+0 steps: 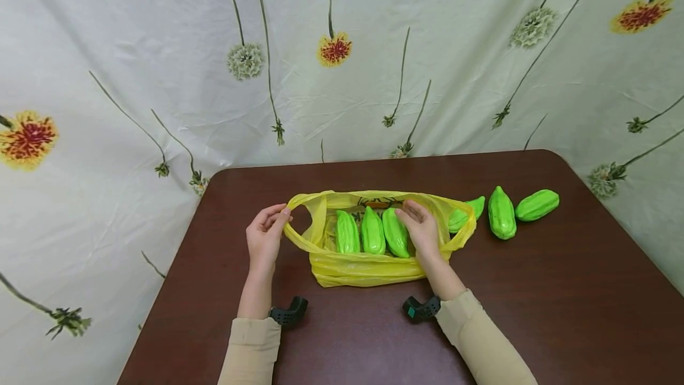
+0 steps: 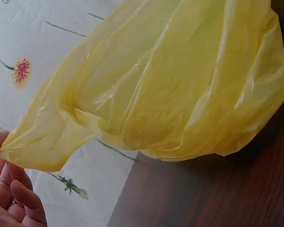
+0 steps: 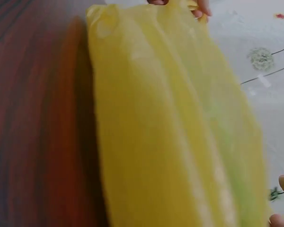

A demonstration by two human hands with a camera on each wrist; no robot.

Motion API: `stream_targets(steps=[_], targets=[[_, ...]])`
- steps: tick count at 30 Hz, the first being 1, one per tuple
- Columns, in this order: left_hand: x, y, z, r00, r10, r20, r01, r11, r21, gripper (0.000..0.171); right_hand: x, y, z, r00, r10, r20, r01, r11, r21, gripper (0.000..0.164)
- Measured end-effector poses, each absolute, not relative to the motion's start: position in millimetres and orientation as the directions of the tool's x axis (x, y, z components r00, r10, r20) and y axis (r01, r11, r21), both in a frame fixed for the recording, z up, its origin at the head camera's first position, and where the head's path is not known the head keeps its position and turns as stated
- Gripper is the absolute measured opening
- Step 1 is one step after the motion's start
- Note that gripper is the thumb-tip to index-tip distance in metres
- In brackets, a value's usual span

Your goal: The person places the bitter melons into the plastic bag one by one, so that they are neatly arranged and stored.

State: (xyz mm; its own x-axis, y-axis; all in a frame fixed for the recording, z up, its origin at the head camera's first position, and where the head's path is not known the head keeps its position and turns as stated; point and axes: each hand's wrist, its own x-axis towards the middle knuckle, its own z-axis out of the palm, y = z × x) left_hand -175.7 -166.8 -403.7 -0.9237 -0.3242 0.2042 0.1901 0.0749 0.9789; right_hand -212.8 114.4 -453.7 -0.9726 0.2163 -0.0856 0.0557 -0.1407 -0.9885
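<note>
Bag, yellow plastic, one; mouth spread open. Inside gourds, green and ridged, three: side by side within the bag. Outside gourds, same kind, three: to the right of the bag, the nearest partly hidden behind its right handle. Progress, by count: three in and three out, so the work in hand looks about half done, with three left outside.

Left hand: pinches the bag's left handle. Right hand: over the bag's mouth, fingers relaxed, thumb beside the rightmost inside gourd; contact is hard to judge, the right wrist view being blurred and mostly bag.

Table, dark brown: beneath the bag. Flowered cloth: hangs beyond the bag. Obstruction: the right handle lies between the bag's opening and the nearest outside gourd.
</note>
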Motion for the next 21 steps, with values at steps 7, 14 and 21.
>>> stream_targets(steps=[7,14,21], targets=[[-176,-167,-404,-0.924,-0.322,0.205,0.192,0.073,0.979,0.025,-203,125,-424,-0.982,0.186,-0.032,0.011,-0.114,-0.993,0.048],[-176,-168,-405,-0.925,-0.321,0.204,0.188,0.081,0.979,0.026,-192,146,-396,-0.986,0.162,0.042,-0.070,-0.170,-0.983,0.048],[-176,-168,-404,-0.926,-0.320,0.202,0.188,0.074,0.979,0.025,-183,171,-379,-0.970,0.213,0.119,-0.155,-0.161,-0.975,0.045]])
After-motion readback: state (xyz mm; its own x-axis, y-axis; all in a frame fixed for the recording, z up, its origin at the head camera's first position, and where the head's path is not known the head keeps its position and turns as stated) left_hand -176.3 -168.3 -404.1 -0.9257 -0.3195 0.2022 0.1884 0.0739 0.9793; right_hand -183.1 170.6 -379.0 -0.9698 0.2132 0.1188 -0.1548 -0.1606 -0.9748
